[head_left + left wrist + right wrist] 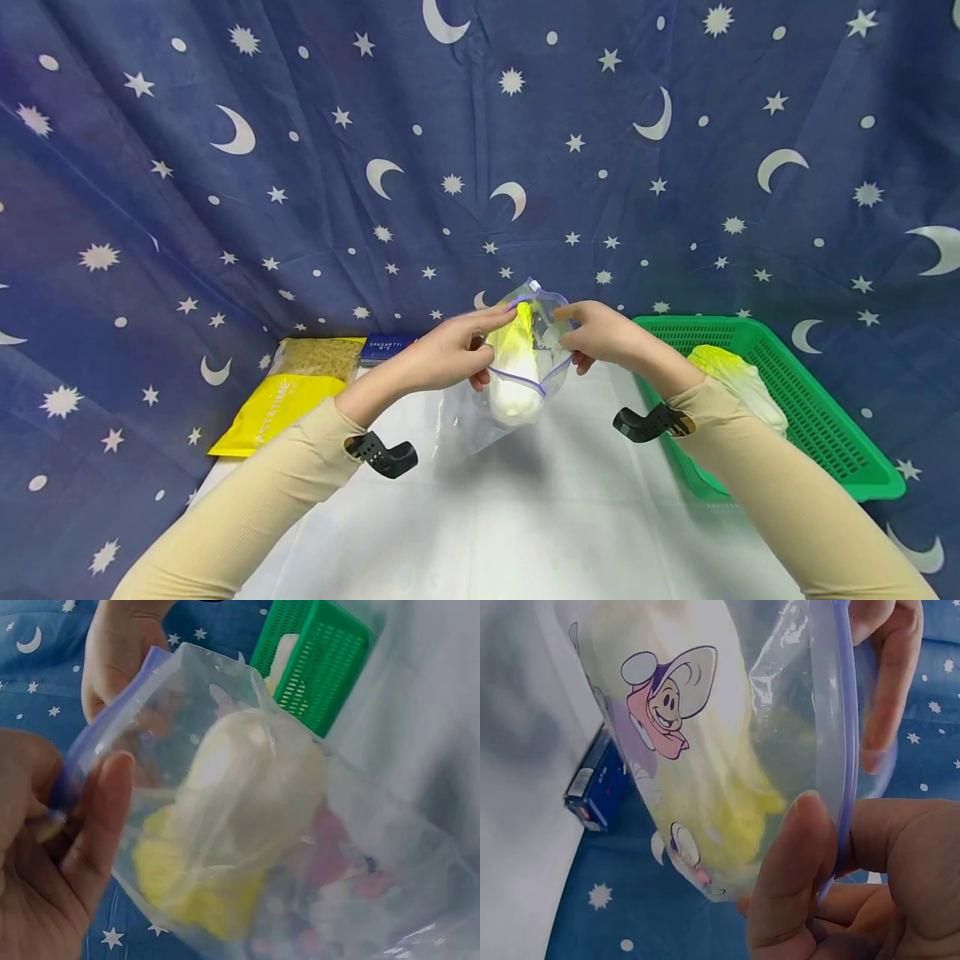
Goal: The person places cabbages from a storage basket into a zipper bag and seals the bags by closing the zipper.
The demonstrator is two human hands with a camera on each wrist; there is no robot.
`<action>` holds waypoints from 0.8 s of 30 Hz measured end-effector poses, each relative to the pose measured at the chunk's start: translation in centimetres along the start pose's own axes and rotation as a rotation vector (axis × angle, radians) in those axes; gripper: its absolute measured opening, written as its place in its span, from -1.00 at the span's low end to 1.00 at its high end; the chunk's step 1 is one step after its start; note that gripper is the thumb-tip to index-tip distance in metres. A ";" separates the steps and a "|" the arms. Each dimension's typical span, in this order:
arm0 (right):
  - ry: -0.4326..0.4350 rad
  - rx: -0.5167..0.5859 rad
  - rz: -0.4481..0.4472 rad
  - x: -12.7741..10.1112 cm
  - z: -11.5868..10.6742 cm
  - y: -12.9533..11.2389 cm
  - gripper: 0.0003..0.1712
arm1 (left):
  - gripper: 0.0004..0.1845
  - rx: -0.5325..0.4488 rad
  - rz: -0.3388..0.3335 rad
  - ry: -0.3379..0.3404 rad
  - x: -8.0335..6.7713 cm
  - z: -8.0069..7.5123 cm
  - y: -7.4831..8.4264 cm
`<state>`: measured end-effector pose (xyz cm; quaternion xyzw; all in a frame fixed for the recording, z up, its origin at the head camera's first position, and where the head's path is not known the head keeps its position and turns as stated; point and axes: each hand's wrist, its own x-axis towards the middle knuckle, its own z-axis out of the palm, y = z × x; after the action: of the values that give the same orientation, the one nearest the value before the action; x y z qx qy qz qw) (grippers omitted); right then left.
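Note:
A clear slider zip bag (468, 433) with a purple rim hangs above the table, its mouth spread apart. Inside it lies a small napa cabbage (516, 367), yellow leaf tips near the opening and white base deeper in. My left hand (450, 348) pinches the rim on the left between thumb and fingers. On the opposite side my right hand (606, 335) grips the rim, thumb outside as the right wrist view shows. Cartoon prints appear on the bag wall (787, 712) there. In the left wrist view the cabbage (247, 795) shows through the plastic.
At the right a green basket (825, 367) holds another napa cabbage (738, 383), partly behind my right arm. At the back left are a yellow pasta bag (288, 404) and a blue spaghetti box (382, 348). A starry blue curtain (480, 108) hangs behind the white table (540, 517).

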<state>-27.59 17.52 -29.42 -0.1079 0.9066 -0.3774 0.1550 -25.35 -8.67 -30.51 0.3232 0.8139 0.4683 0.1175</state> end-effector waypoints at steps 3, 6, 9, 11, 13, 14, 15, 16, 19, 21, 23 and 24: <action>0.002 0.008 -0.019 -0.1 0.1 0.2 -0.24 | -0.31 -0.054 -0.066 0.041 0.2 -0.3 -0.2; 0.005 0.017 -0.061 -0.3 0.2 0.4 -0.24 | -0.32 -0.148 -0.174 0.122 0.3 -0.7 -0.4; 0.015 0.021 -0.101 -0.4 0.3 0.4 -0.24 | -0.33 -0.238 -0.264 0.204 0.5 -1.2 -0.5; 0.024 0.027 -0.113 -0.4 0.4 0.4 -0.24 | -0.33 -0.280 -0.305 0.243 0.5 -1.6 -0.5; 0.030 0.027 -0.124 -0.4 0.5 0.3 -0.24 | -0.34 -0.298 -0.326 0.264 0.5 -2.0 -0.5; 0.030 0.028 -0.125 -0.4 0.5 0.2 -0.24 | -0.34 -0.297 -0.332 0.269 0.5 -2.1 -0.5; 0.029 0.027 -0.127 -0.4 0.6 0.1 -0.24 | -0.33 -0.292 -0.331 0.271 0.4 -2.2 -0.5; 0.027 0.027 -0.128 -0.3 0.6 0.1 -0.24 | -0.33 -0.280 -0.329 0.266 0.3 -2.3 -0.5; 0.016 0.026 -0.125 -0.2 0.7 -0.1 -0.23 | -0.33 -0.222 -0.310 0.232 0.1 -2.3 -0.5; 0.010 0.031 -0.121 -0.1 0.6 -0.2 -0.22 | -0.32 -0.184 -0.299 0.205 0.0 -2.2 -0.4; 0.007 0.040 -0.117 0.0 0.6 -0.4 -0.22 | -0.32 -0.160 -0.292 0.188 -0.1 -2.1 -0.2; 0.006 0.046 -0.116 0.0 0.6 -0.5 -0.22 | -0.32 -0.154 -0.290 0.187 -0.2 -2.1 -0.1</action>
<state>-27.32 16.82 -29.45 -0.1554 0.8903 -0.4068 0.1328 -26.32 -10.28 -29.49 0.1478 0.8212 0.5352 0.1320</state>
